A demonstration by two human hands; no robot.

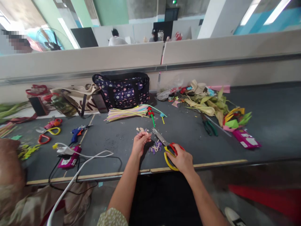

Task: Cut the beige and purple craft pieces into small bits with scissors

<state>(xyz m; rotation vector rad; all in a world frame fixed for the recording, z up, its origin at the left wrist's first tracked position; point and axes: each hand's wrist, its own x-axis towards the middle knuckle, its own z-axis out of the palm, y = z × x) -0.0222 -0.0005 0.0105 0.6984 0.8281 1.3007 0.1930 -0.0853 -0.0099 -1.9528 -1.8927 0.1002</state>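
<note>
My right hand [184,159] is wrapped round the handles of a pair of scissors [161,137] with red and yellow grips. The blades point away to the left, their tips close to my left hand [141,142]. The fingers of that hand are pinched together; whatever they hold is too small to name. Just under the blades lie small purple and beige cut pieces [155,147]. More beige bits [142,129] are scattered behind my left fingers. Beyond the scissor tips is a red flower on a green stem [151,117], beside a small blue one [162,116].
Pastel craft sticks [127,113] lie before a dotted dark bag [127,91]. To the left are a blue glue gun [76,134], a white cable [88,160] and another person's arm [11,163]. On the right are green-handled pliers [209,126], dried husks [204,106] and a magenta packet [246,139].
</note>
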